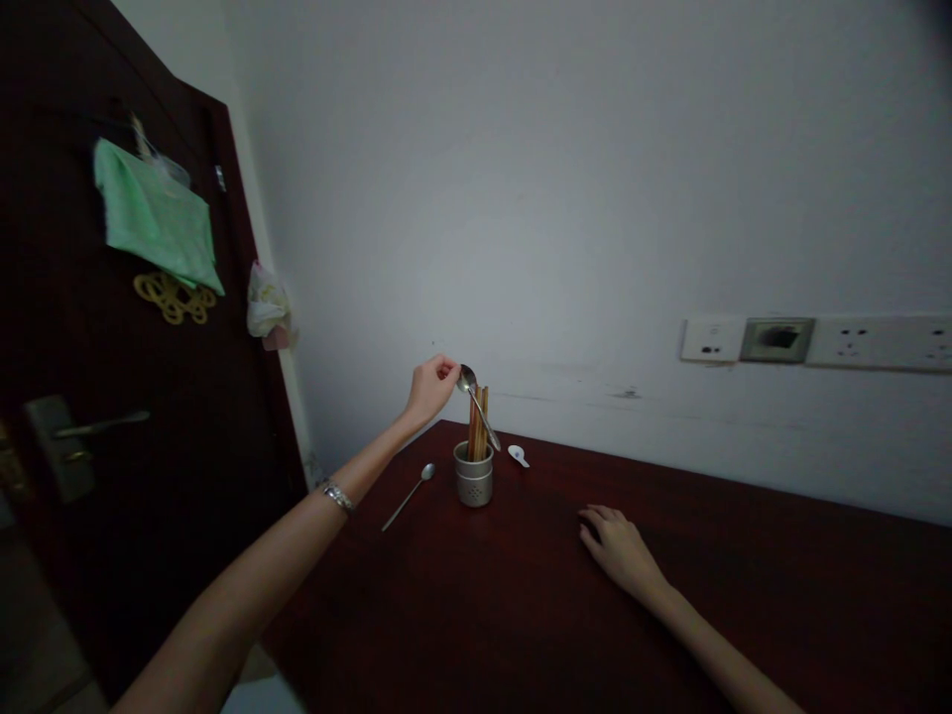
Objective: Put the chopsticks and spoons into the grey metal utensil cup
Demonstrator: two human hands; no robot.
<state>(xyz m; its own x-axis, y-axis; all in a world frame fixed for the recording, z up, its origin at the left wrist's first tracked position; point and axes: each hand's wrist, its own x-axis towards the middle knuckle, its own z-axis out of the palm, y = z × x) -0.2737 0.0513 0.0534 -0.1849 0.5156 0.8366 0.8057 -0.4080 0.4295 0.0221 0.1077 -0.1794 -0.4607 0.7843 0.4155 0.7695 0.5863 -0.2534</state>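
Observation:
My left hand (433,387) pinches a metal spoon (480,411) by its bowl, with the handle slanting down to the right. The spoon hangs in front of several wooden chopsticks (477,421), which stand upright in a grey utensil holder (474,480) with small holes in its side. Left of the holder, a long-handled spoon (409,496) lies on the table. A small white soup spoon (519,455) rests to the holder's right, near the wall. My right hand (619,545) lies on the tabletop with its fingers stretched out, holding nothing.
The dark red table (476,615) meets a pale wall (521,198) bearing sockets and a switch (777,340) at the right. On the left is a dark door (149,416) with a lever handle (104,426) and a hanging green cloth (158,213). A plastic bag (266,300) hangs beside it.

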